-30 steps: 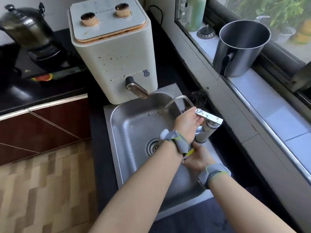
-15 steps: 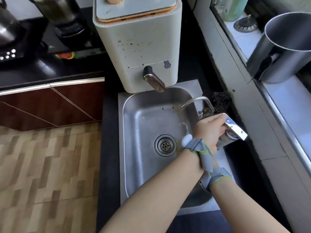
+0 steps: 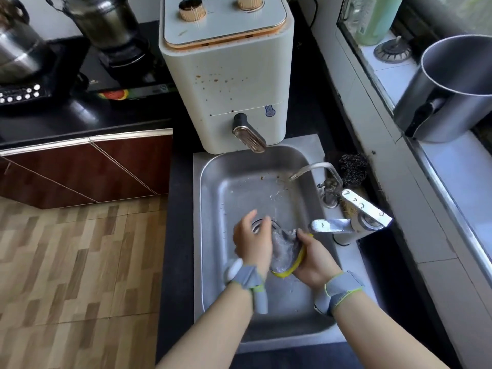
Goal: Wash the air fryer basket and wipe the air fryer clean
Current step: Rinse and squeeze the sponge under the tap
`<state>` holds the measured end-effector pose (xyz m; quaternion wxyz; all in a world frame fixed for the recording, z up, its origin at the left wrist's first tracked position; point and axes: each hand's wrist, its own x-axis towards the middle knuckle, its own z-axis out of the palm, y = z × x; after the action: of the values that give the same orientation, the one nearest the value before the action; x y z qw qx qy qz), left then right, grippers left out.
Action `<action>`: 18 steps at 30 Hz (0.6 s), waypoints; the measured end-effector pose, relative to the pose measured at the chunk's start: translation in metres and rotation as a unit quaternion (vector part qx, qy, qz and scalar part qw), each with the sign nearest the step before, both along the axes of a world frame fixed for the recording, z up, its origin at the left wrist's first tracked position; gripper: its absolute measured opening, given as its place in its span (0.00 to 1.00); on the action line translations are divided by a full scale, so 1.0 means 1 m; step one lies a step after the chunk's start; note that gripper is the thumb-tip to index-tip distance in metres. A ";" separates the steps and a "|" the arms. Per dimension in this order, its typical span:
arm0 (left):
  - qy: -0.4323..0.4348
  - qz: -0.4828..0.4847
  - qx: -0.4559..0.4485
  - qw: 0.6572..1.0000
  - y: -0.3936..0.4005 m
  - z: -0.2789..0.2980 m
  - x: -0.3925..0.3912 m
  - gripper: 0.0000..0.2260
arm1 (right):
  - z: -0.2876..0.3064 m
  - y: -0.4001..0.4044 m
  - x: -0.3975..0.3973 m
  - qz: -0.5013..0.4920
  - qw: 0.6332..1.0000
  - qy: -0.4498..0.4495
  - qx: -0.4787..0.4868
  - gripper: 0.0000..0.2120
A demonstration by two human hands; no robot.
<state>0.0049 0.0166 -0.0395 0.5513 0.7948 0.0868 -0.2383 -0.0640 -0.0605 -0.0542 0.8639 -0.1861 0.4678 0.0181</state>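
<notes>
A cream air fryer (image 3: 226, 75) with brown splatter on its front stands on the dark counter behind the steel sink (image 3: 213, 262). Its basket handle (image 3: 249, 135) juts out over the sink's far rim. Over the sink, my right hand (image 3: 314, 259) grips a yellow-backed scouring sponge (image 3: 286, 251) under the chrome tap (image 3: 346, 225). My left hand (image 3: 253, 241) is pressed against the sponge's grey face, fingers spread and blurred. Water runs from a thin curved spout (image 3: 314, 169) into the basin.
A steel-wool pad (image 3: 352, 169) lies by the wall at the sink's far right corner. On the tiled window ledge stand a large metal pot (image 3: 452, 89) and a green bottle (image 3: 372, 20). A blender (image 3: 111, 30) and a cooker occupy the counter to the left.
My left hand has let go of the tap lever and come down to the sponge. My right hand, with the sponge, has come out from under my left arm. Water now runs.
</notes>
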 end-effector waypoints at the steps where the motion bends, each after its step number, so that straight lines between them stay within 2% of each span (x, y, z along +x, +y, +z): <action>1: 0.099 -0.009 -0.054 0.994 0.015 -0.005 0.005 0.06 | -0.001 0.003 0.004 0.010 1.000 -0.003 0.002 0.20; 2: 0.228 -0.025 -0.143 0.963 0.026 -0.007 0.008 0.11 | -0.002 0.008 0.010 0.016 1.000 0.007 -0.010 0.20; 3: 0.311 -0.027 -0.207 0.927 0.035 -0.010 0.010 0.17 | -0.003 0.014 0.015 0.025 0.999 0.015 -0.028 0.20; 4: 0.353 -0.020 -0.267 0.897 0.042 -0.013 0.011 0.20 | -0.005 0.020 0.021 0.036 0.998 0.021 -0.049 0.20; 7: 0.366 0.019 -0.301 0.880 0.051 -0.024 0.009 0.21 | -0.008 0.033 0.033 0.080 0.975 0.060 -0.198 0.17; 10: 0.358 0.064 -0.312 0.878 0.056 -0.025 0.015 0.21 | 0.003 0.059 0.035 0.195 0.898 0.084 -0.386 0.08; 12: 0.337 0.114 -0.286 0.890 0.054 -0.022 0.022 0.18 | 0.005 0.083 0.029 0.267 0.853 0.080 -0.440 0.11; 13: 0.320 0.120 -0.254 0.905 0.052 -0.020 0.022 0.16 | 0.004 0.094 0.028 0.298 0.845 0.075 -0.438 0.14; 15: 0.310 0.085 -0.216 0.922 0.044 -0.011 0.014 0.13 | 0.006 0.092 0.036 0.294 0.871 0.083 -0.385 0.15; 17: 0.329 0.070 -0.222 0.915 0.041 -0.006 0.005 0.14 | 0.012 0.084 0.049 0.180 0.927 0.086 -0.318 0.13; 18: 0.339 0.068 -0.234 0.909 0.042 -0.005 0.005 0.16 | 0.010 0.082 0.053 0.123 0.943 0.094 -0.295 0.12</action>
<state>0.0096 0.0589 -0.0450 0.6734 0.5064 0.2643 -0.4692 -0.0110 0.0216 -0.0441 0.7134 -0.4858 0.5050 0.0027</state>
